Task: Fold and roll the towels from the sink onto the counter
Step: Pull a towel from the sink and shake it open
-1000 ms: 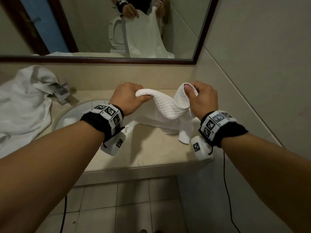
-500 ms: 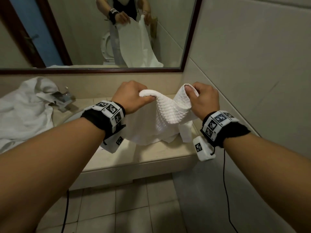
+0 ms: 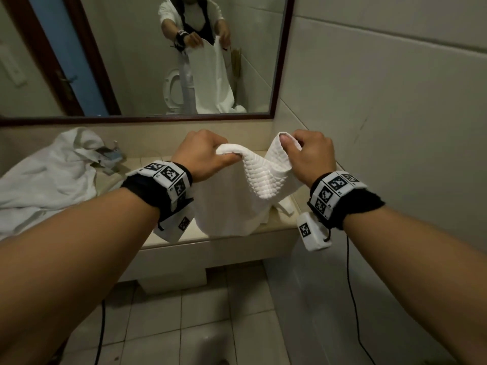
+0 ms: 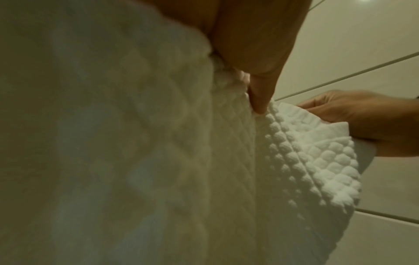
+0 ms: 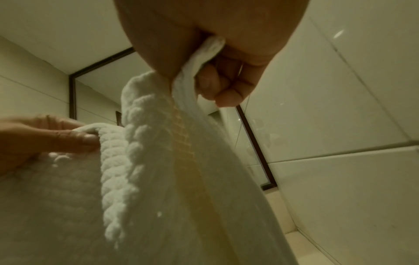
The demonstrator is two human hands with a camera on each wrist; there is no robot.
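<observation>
A white waffle-textured towel (image 3: 245, 196) hangs between my two hands above the beige counter (image 3: 276, 222), its lower end drooping to the counter's front edge. My left hand (image 3: 203, 156) grips one top corner in a fist. My right hand (image 3: 308, 156) pinches the other corner between thumb and curled fingers. The towel (image 4: 226, 161) fills the left wrist view, where my left fingers (image 4: 256, 59) clamp its edge. In the right wrist view my right fingers (image 5: 224, 84) curl round the hem of the towel (image 5: 158, 161). A second white towel (image 3: 44, 177) lies crumpled over the sink at the left.
A faucet (image 3: 110, 156) pokes out from under the crumpled towel. A dark-framed mirror (image 3: 158, 61) spans the wall behind the counter. A tiled wall (image 3: 382, 114) stands close on the right. Pale floor tiles (image 3: 184, 325) lie below the counter edge.
Both hands have lifted the towel higher off the counter, so more of it hangs free. My view has tipped up and shows more of the mirror.
</observation>
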